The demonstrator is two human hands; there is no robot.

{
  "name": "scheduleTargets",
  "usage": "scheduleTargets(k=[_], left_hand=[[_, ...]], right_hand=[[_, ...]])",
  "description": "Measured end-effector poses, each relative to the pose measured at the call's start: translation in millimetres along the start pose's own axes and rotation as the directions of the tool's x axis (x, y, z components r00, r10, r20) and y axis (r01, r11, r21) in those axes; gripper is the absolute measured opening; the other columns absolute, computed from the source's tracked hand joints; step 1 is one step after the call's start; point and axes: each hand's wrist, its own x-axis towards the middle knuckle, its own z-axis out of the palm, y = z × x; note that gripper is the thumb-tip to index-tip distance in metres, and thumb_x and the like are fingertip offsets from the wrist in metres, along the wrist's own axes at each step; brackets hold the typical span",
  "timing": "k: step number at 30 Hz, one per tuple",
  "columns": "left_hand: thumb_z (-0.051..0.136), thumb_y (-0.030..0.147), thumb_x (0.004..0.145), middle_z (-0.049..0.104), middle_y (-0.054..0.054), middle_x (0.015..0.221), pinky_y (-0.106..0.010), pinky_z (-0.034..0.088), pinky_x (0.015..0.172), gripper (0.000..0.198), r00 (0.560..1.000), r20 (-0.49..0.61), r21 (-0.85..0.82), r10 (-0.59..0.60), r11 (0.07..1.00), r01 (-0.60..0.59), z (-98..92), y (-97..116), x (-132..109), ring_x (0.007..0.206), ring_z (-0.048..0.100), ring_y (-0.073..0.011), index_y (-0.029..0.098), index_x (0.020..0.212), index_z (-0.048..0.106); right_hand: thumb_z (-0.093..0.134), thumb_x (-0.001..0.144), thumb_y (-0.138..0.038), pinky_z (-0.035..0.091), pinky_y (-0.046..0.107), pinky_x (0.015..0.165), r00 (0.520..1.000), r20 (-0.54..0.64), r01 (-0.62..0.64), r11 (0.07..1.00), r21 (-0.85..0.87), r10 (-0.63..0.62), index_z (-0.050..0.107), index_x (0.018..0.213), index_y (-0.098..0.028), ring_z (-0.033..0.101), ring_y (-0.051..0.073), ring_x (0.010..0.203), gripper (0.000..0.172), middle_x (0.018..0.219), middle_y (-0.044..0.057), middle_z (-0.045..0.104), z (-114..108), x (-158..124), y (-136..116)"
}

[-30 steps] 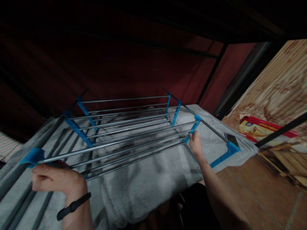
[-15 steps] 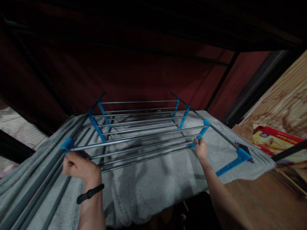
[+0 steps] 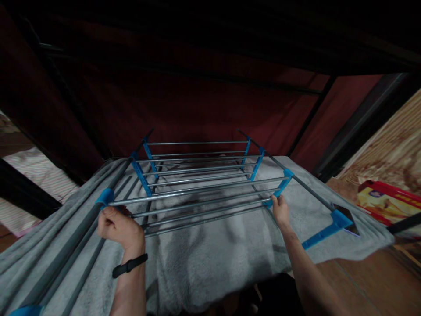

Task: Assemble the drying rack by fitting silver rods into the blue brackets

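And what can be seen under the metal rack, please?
Under the rack lies a grey blanket. At the right corner, a blue bracket partly hides a dark, flat, phone-like thing. What supports the blanket cannot be seen.

Shiny, smooth metal on those bars (image 3: 184,192); the brackets (image 3: 324,232) look plastic, the blanket (image 3: 204,254) matt, fuzzy cloth.

no legible text, blurred yellow lettering (image 3: 411,198) and a purple emblem (image 3: 377,194) on a red-and-yellow box (image 3: 388,210), both unreadable

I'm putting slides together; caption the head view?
Left grip and right grip on a blue-bracketed rack over grey cloth.
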Motion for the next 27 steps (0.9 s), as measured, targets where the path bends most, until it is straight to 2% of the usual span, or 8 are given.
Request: scheduleTargets(k=[5,10,13,16,18,21,24,27], left_hand=[[0.037,0.051,0.092,0.046,0.002,0.056,-0.029,0.037,0.059,0.046,1.0,0.006,0.018,0.012,1.0,-0.012,-0.9,5.5,-0.8,0.057,0.045,-0.0133,0.018,0.063,0.051],[0.033,0.046,0.093,0.046,0.003,0.054,-0.029,0.035,0.058,0.046,1.0,0.013,0.039,0.008,0.999,-0.008,-2.1,0.6,0.6,0.054,0.045,-0.0132,0.017,0.063,0.052],[0.036,0.044,0.093,0.046,0.003,0.054,-0.03,0.036,0.06,0.043,0.999,0.032,0.038,0.028,0.999,-0.029,-4.5,-0.7,0.9,0.057,0.045,-0.0138,0.017,0.062,0.052],[0.037,0.045,0.093,0.047,0.002,0.055,-0.032,0.036,0.062,0.043,0.999,0.039,0.054,0.014,0.998,-0.016,-6.7,1.0,0.3,0.058,0.046,-0.0149,0.018,0.063,0.052],[0.036,0.045,0.093,0.048,0.002,0.055,-0.032,0.036,0.062,0.042,0.999,0.046,0.06,-0.002,0.998,-0.001,-7.4,1.5,-0.4,0.058,0.046,-0.0152,0.018,0.064,0.053],[0.036,0.044,0.093,0.048,0.002,0.055,-0.031,0.036,0.06,0.042,0.998,0.059,0.055,-0.004,0.998,0.001,-8.0,-0.2,-0.9,0.056,0.046,-0.0152,0.018,0.066,0.054],[0.036,0.044,0.094,0.05,0.001,0.055,-0.032,0.035,0.059,0.043,0.998,0.068,0.052,-0.003,0.999,-0.001,-8.9,-3.2,-0.9,0.056,0.047,-0.0154,0.018,0.065,0.054],[0.036,0.045,0.094,0.05,0.0,0.056,-0.032,0.035,0.059,0.044,0.996,0.083,0.045,-0.007,0.999,0.003,-10.0,-5.1,-1.1,0.056,0.046,-0.0152,0.018,0.066,0.056]], right_hand=[[0.043,0.083,-0.056,0.044,0.036,0.074,0.998,0.028,-0.057,0.998,0.008,0.057,0.054,0.092,-0.019,0.061,0.025,0.081,0.039,0.087,0.01,0.065,-7.9,-4.5,-11.1],[0.048,0.082,-0.05,0.045,0.038,0.073,0.99,-0.142,-0.025,1.0,-0.018,0.023,0.056,0.105,-0.018,0.06,0.024,0.08,0.04,0.094,0.011,0.064,-28.5,-29.7,-39.2],[0.05,0.085,-0.048,0.045,0.037,0.072,0.977,-0.204,0.07,0.996,0.056,-0.057,0.059,0.099,-0.018,0.06,0.023,0.078,0.034,0.087,0.009,0.064,-49.8,-47.5,-71.7],[0.052,0.087,-0.045,0.048,0.035,0.073,0.948,-0.213,0.283,0.934,0.22,-0.237,0.06,0.098,-0.019,0.062,0.02,0.08,0.029,0.089,0.007,0.065,-67.6,-47.6,-128.9],[0.051,0.09,-0.041,0.048,0.034,0.079,0.894,-0.217,0.44,0.861,0.255,-0.392,0.062,0.098,-0.02,0.063,0.02,0.086,0.025,0.093,0.006,0.066,-67.9,-33.8,-178.5],[0.045,0.094,-0.036,0.049,0.032,0.078,0.781,-0.066,0.605,0.727,0.326,-0.621,0.063,0.103,-0.02,0.064,0.019,0.087,0.025,0.093,0.005,0.067,-39.8,-2.5,-254.5],[0.042,0.095,-0.029,0.047,0.032,0.085,0.553,0.253,0.742,0.608,0.284,-0.794,0.066,0.1,-0.02,0.063,0.02,0.095,0.025,0.1,0.005,0.069,17.7,17.8,-315.1],[0.039,0.097,-0.028,0.046,0.031,0.086,0.323,0.545,0.808,0.525,0.268,-0.774,0.064,0.108,-0.021,0.063,0.02,0.095,0.028,0.109,0.005,0.067,82.9,12.7,-356.8]])
